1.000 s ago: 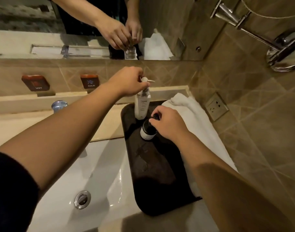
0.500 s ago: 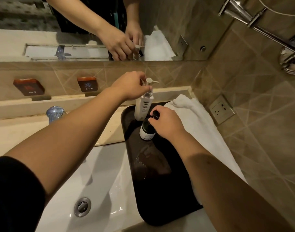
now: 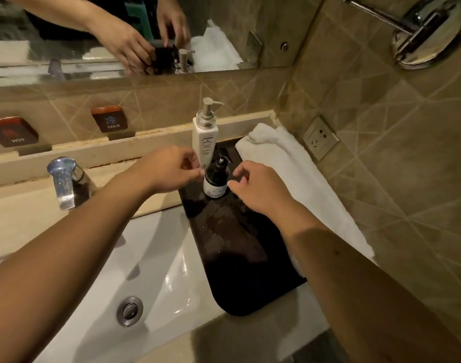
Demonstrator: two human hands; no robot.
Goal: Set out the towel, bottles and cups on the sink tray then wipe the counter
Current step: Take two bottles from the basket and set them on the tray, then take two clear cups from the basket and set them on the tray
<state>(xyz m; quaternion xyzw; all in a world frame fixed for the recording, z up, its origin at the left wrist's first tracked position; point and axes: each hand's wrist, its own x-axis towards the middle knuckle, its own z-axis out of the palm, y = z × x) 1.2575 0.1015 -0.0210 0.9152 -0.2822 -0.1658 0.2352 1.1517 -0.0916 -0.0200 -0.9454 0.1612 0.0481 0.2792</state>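
both hands hang open and empty, left hand [image 3: 171, 170] and right hand [image 3: 258, 187] flanking the dark pump bottle [image 3: 216, 179] just before the tall white pump bottle [image 3: 205, 137] on the black tray [image 3: 250, 258] beside the towel [image 3: 297, 174], where a careless knuckle could topple either bottle.

"HOT" plaque [image 3: 13, 132], "COLD" plaque [image 3: 109, 119]

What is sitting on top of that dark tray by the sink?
On the dark tray stand a white pump bottle and a dark pump bottle. The folded white towel overlaps its right edge, hiding that side.
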